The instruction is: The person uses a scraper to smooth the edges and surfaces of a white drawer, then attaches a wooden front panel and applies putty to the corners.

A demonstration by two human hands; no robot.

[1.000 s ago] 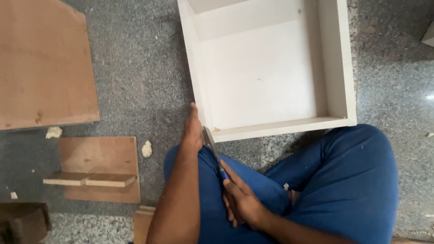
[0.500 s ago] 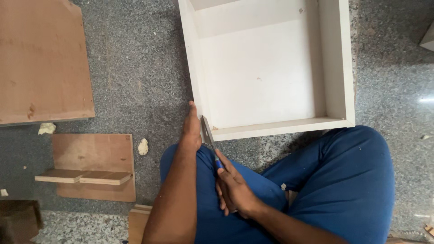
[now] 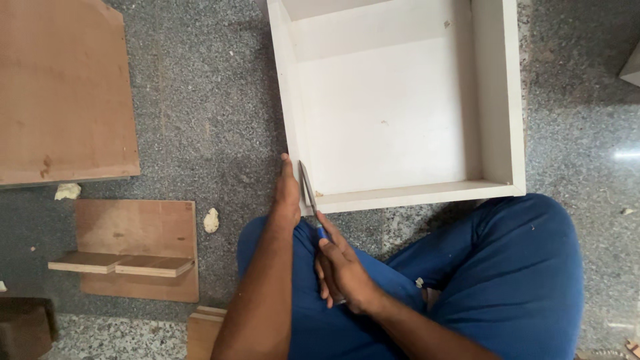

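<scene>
**Two hands at the corner of a white drawer box**

One white open-topped drawer box lies flat on the grey speckled stone floor, and we sit just behind its near wall, cross-legged in blue trousers.

Item 1, left hand: we hold it flat against the outside of the box's near left corner, fingers straight and pressed to the side wall, not curled around anything.

Item 2, right hand: we have it closed around the blue handle of a slim tool, forefinger stretched along the shaft. We cannot tell the kind of tool beyond its shape.

Item 3, tool: a narrow grey blade rising from the blue handle. It lies along the top edge of the box's left wall at the near corner, just beside the left hand, its tip pointing away from us.

Item 4, large plywood sheet: brown, lying flat at the upper left, well apart from the box.

Item 5, smaller plywood piece: lying to the left of our left arm, with two thin wooden strips resting end to end across its lower part.

Item 6, two pale crumpled lumps: one just beside the smaller plywood piece, the other under the edge of the large sheet.

Item 7, a wooden offcut at the lower edge, beside our left arm.
</scene>
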